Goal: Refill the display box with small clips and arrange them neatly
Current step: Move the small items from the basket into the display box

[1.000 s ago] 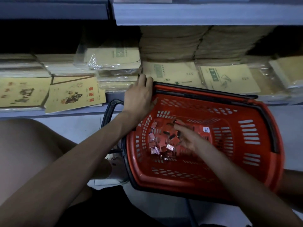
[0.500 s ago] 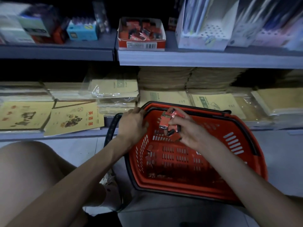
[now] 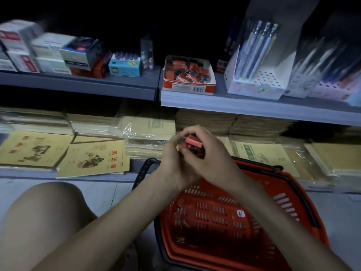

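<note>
My left hand (image 3: 172, 161) and my right hand (image 3: 213, 159) are cupped together above the red basket (image 3: 293, 200), both closed around a bunch of small red clip packs (image 3: 192, 142). The red and white display box (image 3: 188, 88) stands on the upper shelf, straight above my hands, with several clip packs lying loosely in it. A few clip packs (image 3: 180, 218) lie on the left side of the basket floor.
Small boxes (image 3: 48, 53) and a blue box (image 3: 125, 66) sit left of the display box; white pen holders (image 3: 257, 81) stand to its right. Yellow notebooks (image 3: 93, 157) fill the lower shelf. My bare knee (image 3: 45, 212) is at lower left.
My right hand lifted a bunch of clip packs out of the basket. My left hand let go of the basket rim and joined it. My view tilted up to the upper shelf.
</note>
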### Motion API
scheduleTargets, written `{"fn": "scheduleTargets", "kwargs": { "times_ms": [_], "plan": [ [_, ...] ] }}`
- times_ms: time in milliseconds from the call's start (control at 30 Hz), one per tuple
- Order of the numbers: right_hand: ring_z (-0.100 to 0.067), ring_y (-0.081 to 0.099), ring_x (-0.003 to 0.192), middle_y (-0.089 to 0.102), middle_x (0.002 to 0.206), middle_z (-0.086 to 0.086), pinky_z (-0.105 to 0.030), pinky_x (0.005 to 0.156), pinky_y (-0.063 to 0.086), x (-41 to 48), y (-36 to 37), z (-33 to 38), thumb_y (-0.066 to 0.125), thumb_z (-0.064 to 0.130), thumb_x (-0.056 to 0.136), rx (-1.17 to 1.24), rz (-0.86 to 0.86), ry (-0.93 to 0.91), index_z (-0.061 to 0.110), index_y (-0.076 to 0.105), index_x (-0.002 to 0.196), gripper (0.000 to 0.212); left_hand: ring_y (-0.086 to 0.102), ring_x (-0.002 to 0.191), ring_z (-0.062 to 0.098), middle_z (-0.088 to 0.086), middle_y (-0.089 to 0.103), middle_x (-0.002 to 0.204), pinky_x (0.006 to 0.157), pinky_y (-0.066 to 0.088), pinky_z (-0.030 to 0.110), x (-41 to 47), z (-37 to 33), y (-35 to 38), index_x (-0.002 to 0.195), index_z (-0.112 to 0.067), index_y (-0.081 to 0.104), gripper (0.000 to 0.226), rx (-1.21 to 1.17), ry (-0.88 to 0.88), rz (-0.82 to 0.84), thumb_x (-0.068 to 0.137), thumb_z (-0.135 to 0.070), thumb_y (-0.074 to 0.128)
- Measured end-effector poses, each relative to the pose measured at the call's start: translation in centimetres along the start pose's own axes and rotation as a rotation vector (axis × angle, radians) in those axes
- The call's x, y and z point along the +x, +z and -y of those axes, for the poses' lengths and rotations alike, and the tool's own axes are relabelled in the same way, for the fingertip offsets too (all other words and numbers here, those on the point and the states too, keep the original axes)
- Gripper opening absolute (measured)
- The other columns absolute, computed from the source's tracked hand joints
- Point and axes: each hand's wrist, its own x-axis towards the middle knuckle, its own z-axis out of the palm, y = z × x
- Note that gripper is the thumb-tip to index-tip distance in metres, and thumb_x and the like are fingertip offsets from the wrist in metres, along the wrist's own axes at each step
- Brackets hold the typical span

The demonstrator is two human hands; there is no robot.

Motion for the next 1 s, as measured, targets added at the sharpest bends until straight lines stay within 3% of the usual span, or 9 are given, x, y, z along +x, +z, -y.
{"fn": "scheduleTargets", "kwargs": {
  "times_ms": [67,167,233,433,600,700,800,900,1000],
  "plan": [
    [-0.003,0.058,0.11,0.06,0.117,0.015,-0.031,0.092,0.048,0.2,-0.2,0.8,0.058,0.024,0.102,-0.091,0.063,-0.007,0.032,0.056,0.123,0.022,0.07,0.073,0.022,0.005,0.064,0.076,0.075,0.059,0.027,0.2,-0.4,0.4,0.081,-0.016,0.062,0.035,-0.037,0.055,-0.043,0.099,-0.04,0.044],
    [-0.006,0.056,0.117,0.06,0.123,0.017,-0.034,0.103,0.045,0.5,-0.3,1.8,0.049,0.031,0.107,-0.147,0.079,-0.027,0.036,0.054,0.131,0.024,0.062,0.104,0.024,0.004,0.061,0.093,0.113,0.042,0.032,0.3,-1.2,1.0,0.099,-0.018,0.06,0.026,-0.053,0.134,-0.054,0.097,-0.041,0.048],
    [-0.004,0.053,0.126,0.06,0.13,0.017,-0.032,0.112,0.039,1.1,-0.3,2.1,0.047,0.031,0.108,-0.152,0.058,-0.04,0.034,0.054,0.136,0.028,0.065,0.095,0.021,0.003,0.064,0.089,0.1,0.049,0.03,0.3,-1.9,1.6,0.097,-0.017,0.063,0.028,-0.091,0.175,-0.053,0.099,-0.042,0.049],
    [-0.015,0.068,0.11,0.073,0.111,0.005,-0.034,0.094,0.052,4.0,-0.8,3.7,0.045,0.017,0.102,0.223,-0.087,-0.008,0.018,0.069,0.115,0.028,0.071,0.07,0.02,0.005,0.07,0.075,0.052,0.057,0.025,0.0,-3.9,2.9,0.093,-0.017,0.068,0.033,-0.258,0.204,0.002,0.101,-0.043,0.049],
    [-0.015,0.068,0.112,0.073,0.112,0.002,-0.033,0.097,0.053,5.2,-0.4,4.6,0.042,0.022,0.109,0.309,-0.107,-0.013,0.024,0.067,0.121,0.028,0.072,0.101,0.027,0.012,0.077,0.099,0.072,0.06,0.038,0.2,-6.0,2.7,0.109,-0.013,0.076,0.044,-0.304,0.234,-0.037,0.095,-0.049,0.053],
    [-0.003,0.069,0.106,0.075,0.109,0.008,-0.017,0.088,0.051,6.1,-1.0,5.6,0.04,0.021,0.112,0.349,-0.107,-0.001,0.022,0.069,0.116,0.029,0.074,0.095,0.028,0.014,0.076,0.098,0.067,0.064,0.037,-0.1,-7.3,2.6,0.109,-0.013,0.073,0.038,-0.328,0.296,-0.051,0.095,-0.044,0.058],
    [0.001,0.067,0.096,0.072,0.103,0.014,-0.022,0.082,0.051,8.6,-2.2,5.8,0.044,0.03,0.11,0.127,-0.251,-0.016,0.024,0.061,0.123,0.022,0.074,0.085,0.028,0.015,0.075,0.089,0.062,0.064,0.036,-0.2,-8.2,2.5,0.102,-0.01,0.073,0.033,-0.36,0.352,-0.066,0.096,-0.039,0.06],
    [-0.014,0.062,0.069,0.066,0.076,-0.001,-0.042,0.066,0.048,13.1,-3.5,5.3,0.047,0.037,0.109,-0.206,-0.342,-0.058,0.024,0.05,0.114,0.014,0.074,0.081,0.028,0.014,0.074,0.084,0.062,0.064,0.036,-0.5,-8.7,2.5,0.092,-0.011,0.072,0.029,-0.379,0.361,-0.08,0.096,-0.038,0.06],
    [-0.016,0.06,0.087,0.064,0.091,0.003,-0.033,0.07,0.046,18.2,-3.7,3.9,0.06,0.033,0.103,-0.486,-0.37,-0.127,0.02,0.067,0.111,0.016,0.074,0.082,0.029,0.015,0.073,0.087,0.06,0.064,0.036,-0.7,-8.9,2.5,0.092,-0.011,0.072,0.028,-0.401,0.353,-0.091,0.095,-0.036,0.06]
  ]
}}
